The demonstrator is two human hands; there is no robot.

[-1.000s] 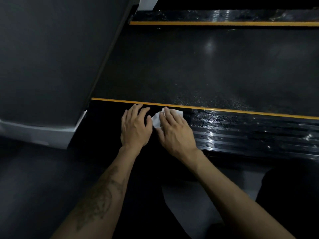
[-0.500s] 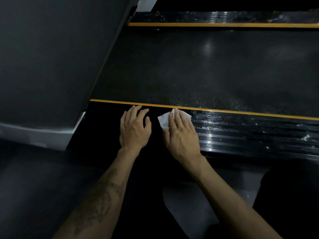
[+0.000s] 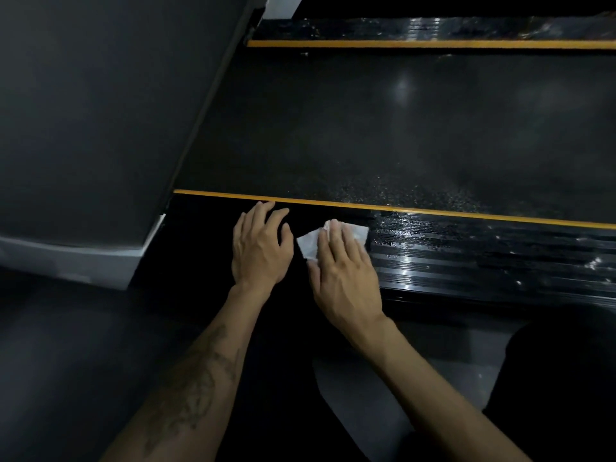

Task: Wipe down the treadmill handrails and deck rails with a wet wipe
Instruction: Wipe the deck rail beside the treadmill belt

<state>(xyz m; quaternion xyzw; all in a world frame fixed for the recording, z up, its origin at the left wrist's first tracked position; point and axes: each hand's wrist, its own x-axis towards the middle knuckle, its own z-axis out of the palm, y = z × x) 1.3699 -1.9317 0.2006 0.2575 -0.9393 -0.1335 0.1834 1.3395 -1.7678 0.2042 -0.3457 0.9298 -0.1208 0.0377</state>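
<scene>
White crumpled wet wipe point(image 3: 333, 240) lying under flat right hand point(image 3: 343, 268), pressing it onto ribbed black deck rail point(image 3: 466, 255); left hand point(image 3: 260, 248), fingers spread, empty, bracing alongside.

No text, label, brand, number or sign can be read anywhere on the treadmill deck point(image 3: 383, 128) or its rails.

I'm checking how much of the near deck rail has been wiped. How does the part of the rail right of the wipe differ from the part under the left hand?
The rail right of the wet wipe glistens with droplets and bright streaks, and its ridges show; the stretch under the left hand looks matte black, with no sheen or ridges visible. The right hand presses the wipe flat; the left hand rests bare. Both stretches run along the same yellow stripe.
</scene>
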